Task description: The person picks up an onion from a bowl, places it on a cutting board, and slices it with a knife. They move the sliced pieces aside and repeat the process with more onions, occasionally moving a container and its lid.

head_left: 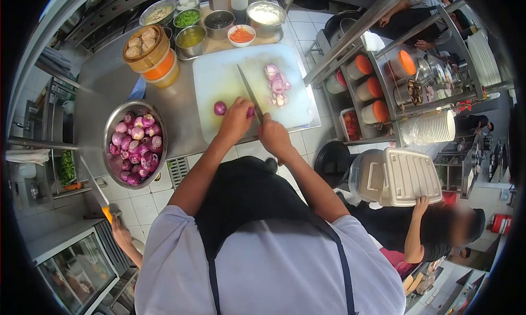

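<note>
On the white cutting board (213, 74), my left hand (235, 119) has its fingers closed on a red onion (251, 112). My right hand (274, 134) grips a kitchen knife (249, 89), its blade lying close beside that onion and pointing away from me. Another whole red onion (219, 108) rests just left of my left hand. Sliced onion (278, 85) is piled on the board's right side. A metal bowl (108, 126) full of peeled red onions (135, 145) stands at the table's left front edge.
A bamboo steamer (148, 58) of dumplings and several ingredient bowls (264, 26) line the table's back. At left, another person's hand (121, 235) holds a yellow-handled knife (98, 193). At right, a co-worker (413, 233) touches a lidded bin (412, 175), near a rack of jars (368, 89).
</note>
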The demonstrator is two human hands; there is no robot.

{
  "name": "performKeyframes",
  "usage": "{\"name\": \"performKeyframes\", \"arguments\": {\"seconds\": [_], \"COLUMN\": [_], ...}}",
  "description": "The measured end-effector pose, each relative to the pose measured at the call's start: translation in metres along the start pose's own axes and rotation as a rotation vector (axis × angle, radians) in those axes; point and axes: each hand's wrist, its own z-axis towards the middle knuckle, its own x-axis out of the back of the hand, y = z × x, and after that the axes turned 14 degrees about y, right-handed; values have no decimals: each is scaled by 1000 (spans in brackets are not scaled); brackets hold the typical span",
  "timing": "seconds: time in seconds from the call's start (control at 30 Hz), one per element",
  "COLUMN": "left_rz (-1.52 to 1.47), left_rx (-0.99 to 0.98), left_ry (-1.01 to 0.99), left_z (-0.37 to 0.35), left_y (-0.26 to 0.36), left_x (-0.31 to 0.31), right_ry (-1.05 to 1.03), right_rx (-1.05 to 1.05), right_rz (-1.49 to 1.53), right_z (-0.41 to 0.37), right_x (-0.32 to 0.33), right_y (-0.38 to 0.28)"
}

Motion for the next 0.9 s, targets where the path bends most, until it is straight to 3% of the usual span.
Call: {"name": "performKeyframes", "arguments": {"seconds": [0.17,0.27,0.47,0.53,0.63,0.73,0.9], "left_rz": [-197,18,77,43,60,23,-6], "left_rx": [19,-148,-191,-191,-182,-172,-127], "left_ry": [-97,-53,-24,-25,-33,-34,-22], "left_z": [-3,-3,3,3,4,4,2], "left_y": [-7,9,11,13,10,7,10], "left_x": [7,15,11,12,11,8,9], "right_ry": [-30,-43,-184,-200,-65,-37,-120], "right_rx": [13,22,52,-11,0,35,24], "right_rz": [-70,-80,-231,-194,-136,-60,-145], "right_z": [8,6,-14,-19,-13,12,7], "right_x": [2,7,50,67,17,10,42], "right_y": [2,-2,-16,-28,-5,-6,-16]}}
